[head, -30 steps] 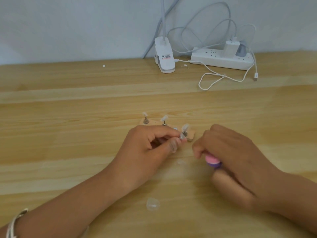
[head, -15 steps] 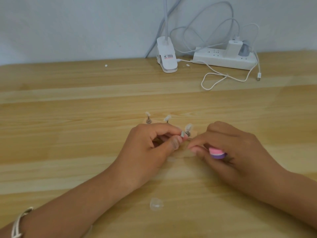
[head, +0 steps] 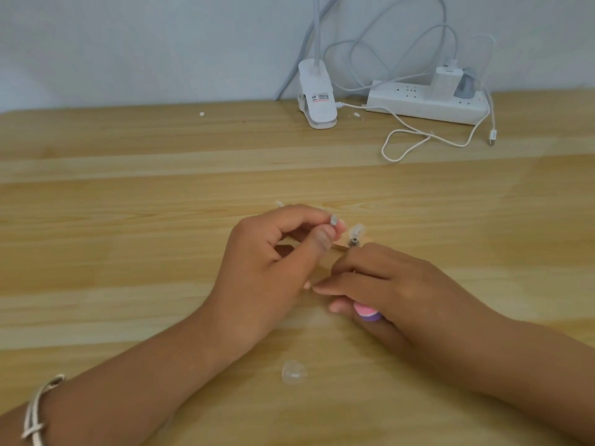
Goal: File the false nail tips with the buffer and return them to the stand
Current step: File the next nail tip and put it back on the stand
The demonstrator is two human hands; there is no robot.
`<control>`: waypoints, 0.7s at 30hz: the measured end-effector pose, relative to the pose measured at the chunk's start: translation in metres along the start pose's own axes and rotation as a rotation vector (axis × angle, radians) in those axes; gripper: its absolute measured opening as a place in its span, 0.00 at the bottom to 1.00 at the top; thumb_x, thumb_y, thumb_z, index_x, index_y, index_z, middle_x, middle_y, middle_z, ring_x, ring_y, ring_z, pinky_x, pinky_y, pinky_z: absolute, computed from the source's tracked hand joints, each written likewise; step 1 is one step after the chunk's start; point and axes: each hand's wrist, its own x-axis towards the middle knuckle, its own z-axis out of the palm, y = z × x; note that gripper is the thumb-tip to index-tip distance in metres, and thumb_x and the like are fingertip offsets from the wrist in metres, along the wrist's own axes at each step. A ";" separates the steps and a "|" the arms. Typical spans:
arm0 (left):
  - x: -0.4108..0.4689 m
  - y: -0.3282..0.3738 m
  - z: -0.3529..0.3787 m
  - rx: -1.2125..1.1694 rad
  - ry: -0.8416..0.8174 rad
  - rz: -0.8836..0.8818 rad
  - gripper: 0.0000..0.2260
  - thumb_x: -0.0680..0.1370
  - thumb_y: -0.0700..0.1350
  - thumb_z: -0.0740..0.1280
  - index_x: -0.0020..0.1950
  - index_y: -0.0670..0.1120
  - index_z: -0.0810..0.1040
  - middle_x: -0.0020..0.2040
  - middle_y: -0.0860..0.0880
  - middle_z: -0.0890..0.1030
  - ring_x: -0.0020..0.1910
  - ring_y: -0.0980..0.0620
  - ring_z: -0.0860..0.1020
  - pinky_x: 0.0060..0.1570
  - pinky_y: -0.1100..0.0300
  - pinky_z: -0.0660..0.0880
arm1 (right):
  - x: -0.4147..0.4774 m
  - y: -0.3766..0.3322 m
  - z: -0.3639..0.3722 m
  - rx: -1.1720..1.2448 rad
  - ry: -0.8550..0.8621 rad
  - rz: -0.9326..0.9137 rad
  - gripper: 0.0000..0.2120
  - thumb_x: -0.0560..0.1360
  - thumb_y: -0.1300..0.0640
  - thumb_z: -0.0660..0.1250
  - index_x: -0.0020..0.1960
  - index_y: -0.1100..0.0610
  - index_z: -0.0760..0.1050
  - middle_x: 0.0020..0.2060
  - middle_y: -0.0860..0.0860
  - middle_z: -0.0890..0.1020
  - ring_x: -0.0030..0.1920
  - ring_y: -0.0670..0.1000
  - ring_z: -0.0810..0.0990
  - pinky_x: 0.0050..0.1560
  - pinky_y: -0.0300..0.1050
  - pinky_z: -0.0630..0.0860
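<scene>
Pinched between the thumb and forefinger of the left hand (head: 273, 262): a small clear false nail tip (head: 333, 220) with a greyish base, held clear of the stand, the other left fingers curled in toward the palm. Just to its right and apart from it, a second clear nail tip (head: 355, 231) upright on a short metal peg (head: 353, 243) in the pale wooden stand (head: 339, 247), mostly hidden behind both hands. Peeking out past the left knuckles, the top of a third clear tip (head: 279, 204).

Right hand (head: 396, 284) low over the light wooden table (head: 128, 252), just in front of the stand, knuckles near the standing peg. Forefinger and middle finger stretched leftward toward the heel of the left hand. Tucked under them against the palm, a small pink-and-purple buffer block (head: 367, 312), only its end showing. Touching the tabletop or not: cannot tell.

Nearer the body, between the two forearms, a loose clear nail tip (head: 293, 372) lying on the wood. On the left wrist, a pale cord bracelet (head: 37, 410).

Along the back edge by the wall: a white clip lamp base (head: 317, 98), a white power strip (head: 425, 103) with a white charger (head: 442, 82) and a grey plug (head: 465, 85) in it, and a white cable (head: 405, 146) looped loosely on the table. Near the lamp clip, tiny white specks (head: 202, 113) on the wood
</scene>
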 end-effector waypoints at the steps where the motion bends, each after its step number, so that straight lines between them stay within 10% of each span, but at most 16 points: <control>1: 0.000 0.000 0.000 0.009 0.007 0.006 0.08 0.77 0.37 0.68 0.46 0.49 0.84 0.43 0.55 0.85 0.35 0.62 0.79 0.27 0.67 0.73 | 0.001 0.000 0.001 -0.004 0.003 0.002 0.09 0.72 0.67 0.73 0.52 0.59 0.84 0.47 0.49 0.82 0.42 0.50 0.79 0.39 0.44 0.79; 21: -0.003 0.002 0.002 0.435 -0.123 0.275 0.08 0.79 0.41 0.65 0.52 0.46 0.83 0.45 0.59 0.79 0.45 0.62 0.76 0.48 0.66 0.70 | -0.005 0.007 -0.013 0.350 0.284 0.329 0.04 0.79 0.55 0.64 0.46 0.51 0.77 0.40 0.41 0.78 0.42 0.45 0.78 0.42 0.31 0.70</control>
